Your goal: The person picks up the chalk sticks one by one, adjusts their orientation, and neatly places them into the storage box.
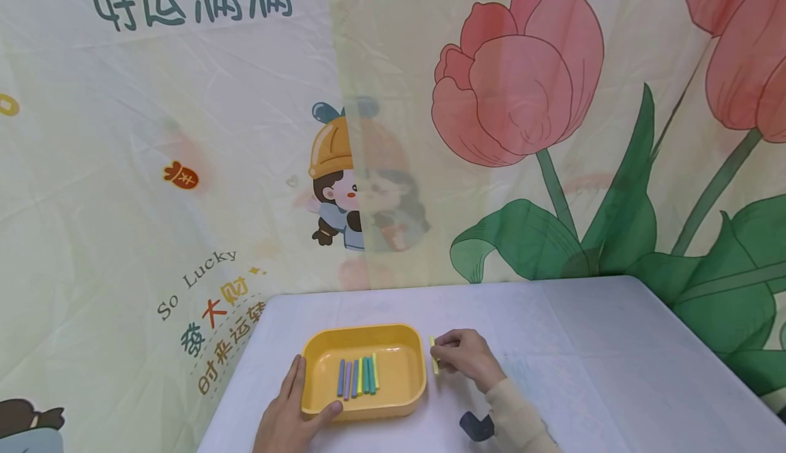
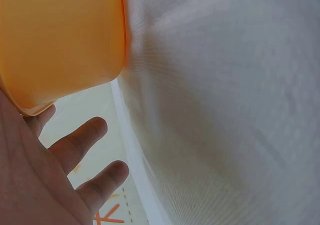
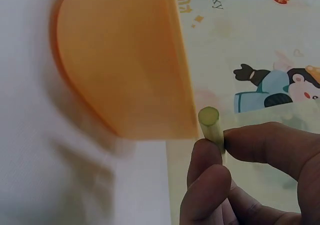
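Note:
A yellow plastic tray stands on the white table. Several chalk sticks in blue, purple, green and yellow lie side by side in it. My left hand rests against the tray's left side, its thumb at the front rim and its fingers extended along the wall; in the left wrist view the fingers are spread. Just outside the tray's right wall, my right hand pinches a yellow chalk stick between thumb and fingers. The stick is upright, with its round flat end facing the right wrist camera.
White cloth covers the table. Behind it hangs a printed curtain with tulips and cartoon figures. A dark object shows beside the right sleeve.

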Demonstrator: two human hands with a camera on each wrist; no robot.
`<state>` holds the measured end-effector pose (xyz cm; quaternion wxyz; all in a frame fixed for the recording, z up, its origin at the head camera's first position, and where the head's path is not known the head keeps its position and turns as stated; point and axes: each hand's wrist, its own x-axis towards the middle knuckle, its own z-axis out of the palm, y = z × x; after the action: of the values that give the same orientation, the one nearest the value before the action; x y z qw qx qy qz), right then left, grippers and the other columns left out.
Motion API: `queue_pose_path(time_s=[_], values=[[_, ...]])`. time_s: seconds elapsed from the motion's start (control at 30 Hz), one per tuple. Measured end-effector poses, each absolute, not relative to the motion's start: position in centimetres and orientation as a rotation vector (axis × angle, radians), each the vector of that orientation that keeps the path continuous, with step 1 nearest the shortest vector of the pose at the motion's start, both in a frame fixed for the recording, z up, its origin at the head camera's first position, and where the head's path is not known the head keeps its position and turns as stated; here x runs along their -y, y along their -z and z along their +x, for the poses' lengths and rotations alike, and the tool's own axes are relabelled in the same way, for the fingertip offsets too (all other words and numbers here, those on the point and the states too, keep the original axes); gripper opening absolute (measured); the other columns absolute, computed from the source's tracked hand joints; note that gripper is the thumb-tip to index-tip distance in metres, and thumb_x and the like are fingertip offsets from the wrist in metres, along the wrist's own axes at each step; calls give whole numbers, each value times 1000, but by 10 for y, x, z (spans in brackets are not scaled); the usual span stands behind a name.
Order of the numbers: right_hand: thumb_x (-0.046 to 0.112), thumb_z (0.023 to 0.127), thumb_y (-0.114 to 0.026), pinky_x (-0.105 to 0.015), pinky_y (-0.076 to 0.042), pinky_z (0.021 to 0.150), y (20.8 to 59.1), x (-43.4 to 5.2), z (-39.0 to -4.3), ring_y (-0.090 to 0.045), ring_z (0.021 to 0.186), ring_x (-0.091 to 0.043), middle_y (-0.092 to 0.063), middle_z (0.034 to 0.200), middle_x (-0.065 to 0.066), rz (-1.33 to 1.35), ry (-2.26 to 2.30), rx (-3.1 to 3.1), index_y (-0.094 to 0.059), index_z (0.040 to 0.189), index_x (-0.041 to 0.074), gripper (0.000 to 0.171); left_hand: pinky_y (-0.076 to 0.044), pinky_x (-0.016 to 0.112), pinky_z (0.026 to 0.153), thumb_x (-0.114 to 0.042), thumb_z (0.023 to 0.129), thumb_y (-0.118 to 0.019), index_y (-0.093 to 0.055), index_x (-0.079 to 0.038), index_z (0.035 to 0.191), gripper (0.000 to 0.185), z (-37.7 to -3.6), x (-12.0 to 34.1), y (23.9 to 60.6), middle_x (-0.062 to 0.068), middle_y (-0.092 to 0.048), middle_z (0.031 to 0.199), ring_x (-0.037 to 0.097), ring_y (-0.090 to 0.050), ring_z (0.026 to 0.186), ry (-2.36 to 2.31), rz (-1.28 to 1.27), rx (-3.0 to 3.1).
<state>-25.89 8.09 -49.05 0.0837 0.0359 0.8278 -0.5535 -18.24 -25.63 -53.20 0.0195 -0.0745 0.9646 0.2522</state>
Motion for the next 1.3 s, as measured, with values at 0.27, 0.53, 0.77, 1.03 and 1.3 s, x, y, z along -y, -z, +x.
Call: queue_pose_path(time_s=[0.27, 0.53, 0.77, 1.03, 1.3], values=[[18, 86, -77, -30, -63, 66, 484, -64, -260, -66, 71, -17, -70, 84, -5, 20, 1640, -2477, -71, 104, 2, 24, -38, 68, 109, -85, 80, -55, -5, -3, 162, 127, -183, 256, 534, 17, -6, 169, 53, -37, 138, -796, -223, -2993], [16, 86, -76, -31, -63, 66, 478, -52, -260, -66, 71, -17, -69, 83, -5, 17, 1628, -2488, -71, 102, 2, 22, -38, 68, 109, -87, 79, -53, -5, -3, 162, 128, -184, 255, 533, 17, -6, 169, 54, -37, 137, -782, -238, -2984], [13, 85, -75, -29, -63, 63, 472, -41, -265, -66, 69, -17, -69, 81, -5, 34, 1610, -2529, -70, 99, 2, 19, -37, 69, 109, -87, 80, -53, -4, -4, 163, 127, -184, 256, 532, 17, -5, 169, 55, -37, 137, -773, -235, -2986], [8, 84, -75, -26, -60, 57, 471, -25, -269, -65, 67, -17, -68, 79, -4, 8, 1594, -2568, -69, 96, 2, 14, -38, 68, 108, -85, 81, -54, -4, -4, 163, 125, -184, 258, 533, 17, -5, 169, 55, -38, 137, -771, -212, -3003], [6, 84, -76, -26, -59, 54, 469, -11, -267, -65, 66, -16, -67, 77, -3, -54, 1577, -2583, -69, 93, 2, 11, -39, 68, 107, -86, 81, -54, -5, -3, 163, 126, -184, 258, 534, 17, -6, 169, 54, -39, 136, -771, -221, -2990]])
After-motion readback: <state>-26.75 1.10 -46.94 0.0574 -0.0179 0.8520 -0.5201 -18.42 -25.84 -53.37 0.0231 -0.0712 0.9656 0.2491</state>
